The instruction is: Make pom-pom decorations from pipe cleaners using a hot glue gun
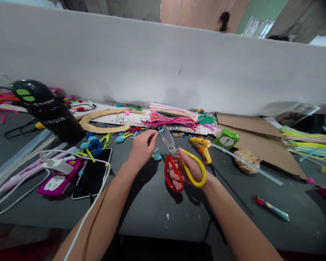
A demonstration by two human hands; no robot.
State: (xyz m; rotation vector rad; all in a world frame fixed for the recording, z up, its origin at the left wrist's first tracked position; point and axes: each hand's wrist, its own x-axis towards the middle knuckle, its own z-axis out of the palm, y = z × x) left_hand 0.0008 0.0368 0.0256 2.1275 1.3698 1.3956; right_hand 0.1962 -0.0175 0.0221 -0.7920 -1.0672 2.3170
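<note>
My right hand [193, 167] grips a pair of scissors [168, 139] with one red and one yellow handle loop. The handles are spread and the blades point up and away from me. Between the fingertips of my left hand [141, 148] is a short light-blue pipe cleaner [161, 131], its end reaching the blades. Whether the blades touch it I cannot tell. On the table below lies a small blue pompom [157, 157] with light-blue snippets near it. A yellow hot glue gun [202, 146] rests just right of the scissors.
A black bottle [61, 119], blue pompoms [95, 143], a phone [91, 175] and a purple power strip [61, 177] with white cables stand left. Pink pipe cleaners [174, 117] and a tan ring [104, 127] lie behind. Cardboard [268, 152] and a pen-like tube [273, 208] are right.
</note>
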